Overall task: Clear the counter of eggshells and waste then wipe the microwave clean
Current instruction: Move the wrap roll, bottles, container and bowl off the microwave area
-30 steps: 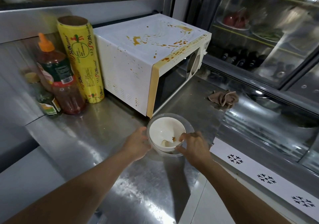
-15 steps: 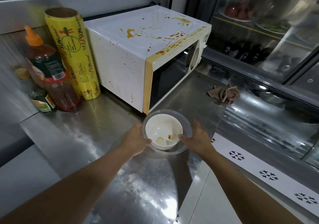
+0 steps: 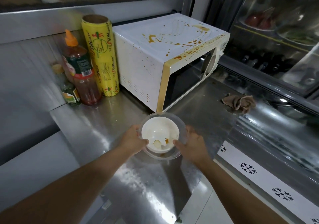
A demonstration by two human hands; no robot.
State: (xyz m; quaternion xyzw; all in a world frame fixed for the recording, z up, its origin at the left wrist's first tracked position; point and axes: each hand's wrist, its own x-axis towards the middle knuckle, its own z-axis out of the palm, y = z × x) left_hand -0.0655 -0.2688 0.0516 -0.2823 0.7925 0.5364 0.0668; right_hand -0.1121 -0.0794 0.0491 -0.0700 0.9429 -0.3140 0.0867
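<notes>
Holding the bowls from both sides, the person has the left hand (image 3: 133, 140) curled on the left rim and the right hand (image 3: 193, 141) curled on the right rim, with a thumb of each hand lying over the edge. A white bowl (image 3: 159, 130) sits inside a clear bowl (image 3: 181, 152), and the two are gripped together as one stack, probably because this lets all the waste be carried away in one trip. Inside the white bowl lie pale pieces that look like eggshells (image 3: 158, 142) and a small orange scrap; I cannot tell exactly what the scrap is. The stack is low over the steel counter (image 3: 96, 129), just in front of the near corner of the microwave (image 3: 165, 51); whether it rests on the counter or is a little lifted, I cannot tell. The two-handed grip seems chosen to keep the stack level, so that nothing spills. The microwave is not yet wiped: brown-orange splashes cover its top and run down the yellowed front edge. A crumpled cloth (image 3: 239, 102) lies on the counter to the right, well apart from the hands, likely waiting for the wiping step. To the left of the microwave stand a yellow wrap roll (image 3: 101, 56) and a sauce bottle (image 3: 81, 70), close together beside its side wall.
</notes>
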